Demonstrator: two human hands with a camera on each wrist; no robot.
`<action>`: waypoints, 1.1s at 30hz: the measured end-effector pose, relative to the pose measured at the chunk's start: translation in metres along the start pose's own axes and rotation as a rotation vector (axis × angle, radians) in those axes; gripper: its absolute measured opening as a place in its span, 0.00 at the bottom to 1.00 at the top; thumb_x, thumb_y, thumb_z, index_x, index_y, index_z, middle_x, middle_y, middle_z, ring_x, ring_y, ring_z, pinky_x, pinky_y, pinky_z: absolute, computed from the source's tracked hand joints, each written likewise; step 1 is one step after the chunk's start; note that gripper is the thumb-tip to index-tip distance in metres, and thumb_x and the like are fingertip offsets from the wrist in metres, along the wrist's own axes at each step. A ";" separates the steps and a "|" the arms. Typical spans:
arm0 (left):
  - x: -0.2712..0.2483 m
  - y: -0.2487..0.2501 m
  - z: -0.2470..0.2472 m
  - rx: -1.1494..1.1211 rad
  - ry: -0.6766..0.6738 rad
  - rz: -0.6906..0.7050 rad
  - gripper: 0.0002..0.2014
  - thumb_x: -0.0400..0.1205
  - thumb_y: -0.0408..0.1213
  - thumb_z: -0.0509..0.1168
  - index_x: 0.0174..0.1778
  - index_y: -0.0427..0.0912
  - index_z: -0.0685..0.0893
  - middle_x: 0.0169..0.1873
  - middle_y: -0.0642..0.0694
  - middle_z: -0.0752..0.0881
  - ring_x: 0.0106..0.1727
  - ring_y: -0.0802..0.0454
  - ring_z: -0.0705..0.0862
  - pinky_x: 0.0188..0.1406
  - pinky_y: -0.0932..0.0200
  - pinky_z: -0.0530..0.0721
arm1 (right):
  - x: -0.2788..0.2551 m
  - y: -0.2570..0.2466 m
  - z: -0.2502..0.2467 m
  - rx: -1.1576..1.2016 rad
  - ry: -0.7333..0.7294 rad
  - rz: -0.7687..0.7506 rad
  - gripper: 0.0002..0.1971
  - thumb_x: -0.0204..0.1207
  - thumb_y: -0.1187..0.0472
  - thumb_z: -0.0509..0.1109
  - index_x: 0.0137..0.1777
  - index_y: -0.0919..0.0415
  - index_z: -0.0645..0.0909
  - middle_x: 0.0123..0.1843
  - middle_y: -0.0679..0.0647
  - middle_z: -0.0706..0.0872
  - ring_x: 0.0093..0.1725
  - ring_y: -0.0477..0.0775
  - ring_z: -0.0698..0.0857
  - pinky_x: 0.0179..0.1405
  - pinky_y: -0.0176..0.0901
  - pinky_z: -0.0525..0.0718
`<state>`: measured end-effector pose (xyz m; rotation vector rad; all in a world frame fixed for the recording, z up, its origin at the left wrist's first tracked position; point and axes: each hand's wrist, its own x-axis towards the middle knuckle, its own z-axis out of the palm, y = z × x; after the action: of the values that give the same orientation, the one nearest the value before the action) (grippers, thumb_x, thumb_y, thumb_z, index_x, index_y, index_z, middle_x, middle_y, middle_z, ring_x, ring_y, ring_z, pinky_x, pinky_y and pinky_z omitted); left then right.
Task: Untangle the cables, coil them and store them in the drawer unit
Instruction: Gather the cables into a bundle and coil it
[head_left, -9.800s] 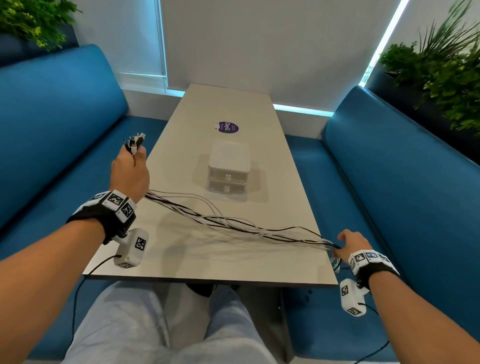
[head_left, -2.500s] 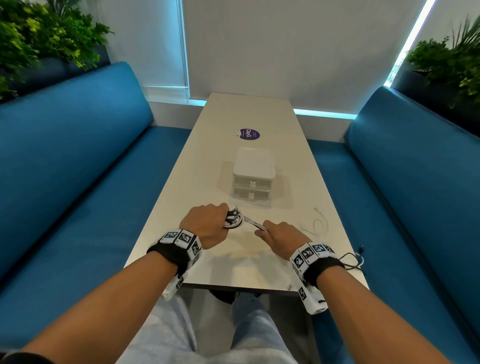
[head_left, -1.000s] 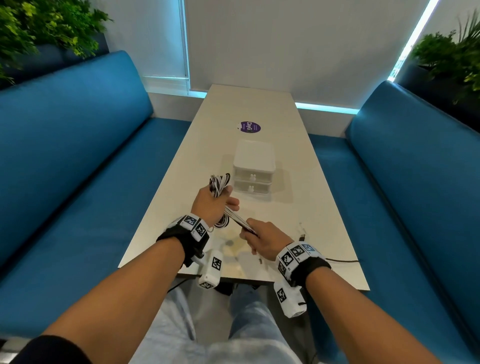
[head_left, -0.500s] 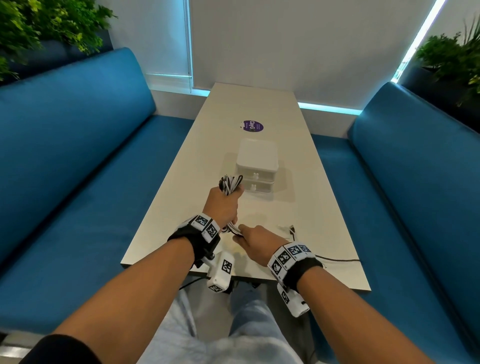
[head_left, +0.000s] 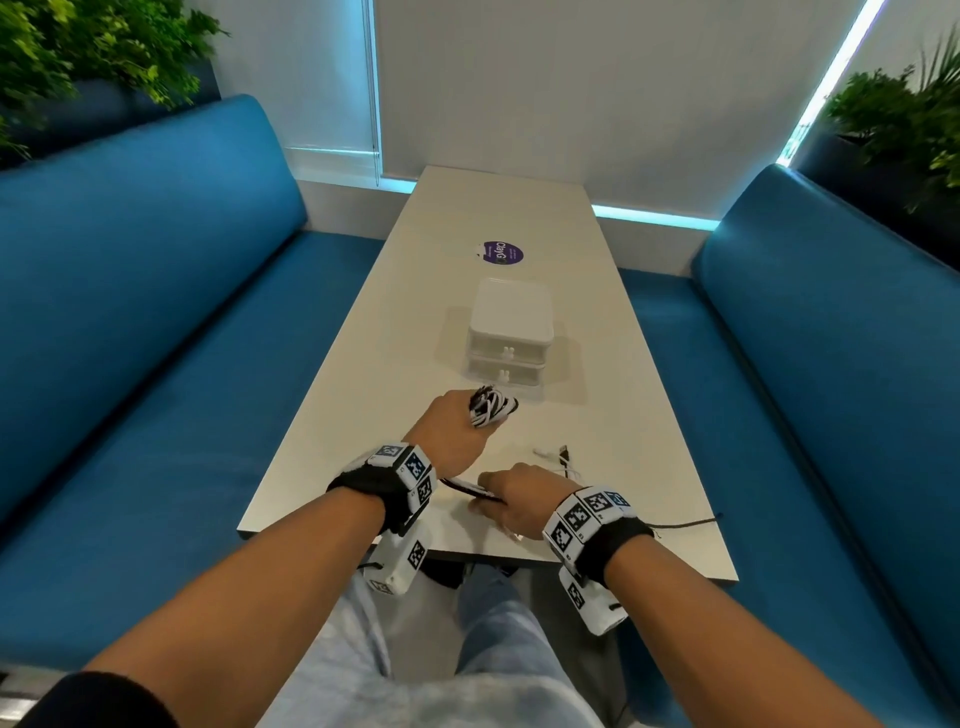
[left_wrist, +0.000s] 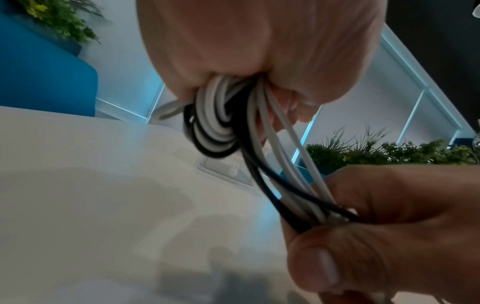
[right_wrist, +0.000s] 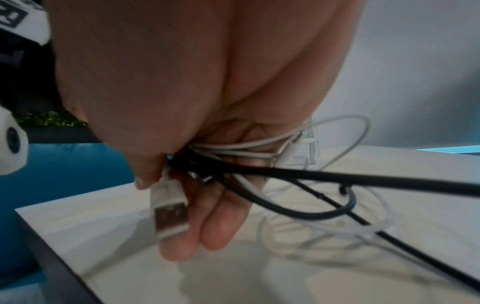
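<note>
Above the desk (head_left: 363, 374), the left hand (head_left: 451, 426) gripped the coiled cables (head_left: 491, 406); the right hand (head_left: 522, 499) pinched their loose strands.

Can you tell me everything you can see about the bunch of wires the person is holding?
The cable bunch is several thin black and white cords wound together into small loops. The left hand grips the loops above the table, just in front of the drawer unit. Straight strands run from them to the right hand, which pinches them. A white USB plug lies against its fingers, and loose ends trail over the tabletop.
</note>
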<state>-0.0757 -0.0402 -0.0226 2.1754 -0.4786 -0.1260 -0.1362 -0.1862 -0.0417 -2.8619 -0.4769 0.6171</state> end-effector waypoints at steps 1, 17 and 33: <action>0.000 -0.001 0.001 0.015 -0.031 0.004 0.13 0.85 0.47 0.66 0.40 0.42 0.83 0.35 0.49 0.86 0.38 0.49 0.82 0.43 0.53 0.80 | -0.001 0.001 -0.002 -0.009 0.002 -0.007 0.19 0.84 0.41 0.60 0.56 0.57 0.79 0.48 0.62 0.86 0.48 0.63 0.84 0.50 0.53 0.82; -0.010 0.004 -0.008 0.312 -0.376 0.061 0.22 0.62 0.56 0.80 0.47 0.55 0.81 0.42 0.57 0.87 0.43 0.55 0.86 0.45 0.57 0.84 | -0.005 0.020 -0.009 -0.025 0.100 0.006 0.18 0.83 0.45 0.61 0.68 0.51 0.78 0.59 0.61 0.87 0.56 0.64 0.85 0.56 0.51 0.83; -0.003 -0.014 -0.021 0.643 -0.408 -0.007 0.07 0.70 0.36 0.71 0.40 0.46 0.79 0.33 0.48 0.85 0.32 0.50 0.84 0.28 0.61 0.76 | -0.025 0.064 -0.009 0.155 0.109 0.179 0.12 0.80 0.44 0.68 0.49 0.53 0.77 0.44 0.50 0.84 0.45 0.55 0.83 0.45 0.45 0.79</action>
<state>-0.0688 -0.0158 -0.0213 2.7913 -0.8285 -0.4823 -0.1364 -0.2557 -0.0392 -2.7893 -0.1504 0.4980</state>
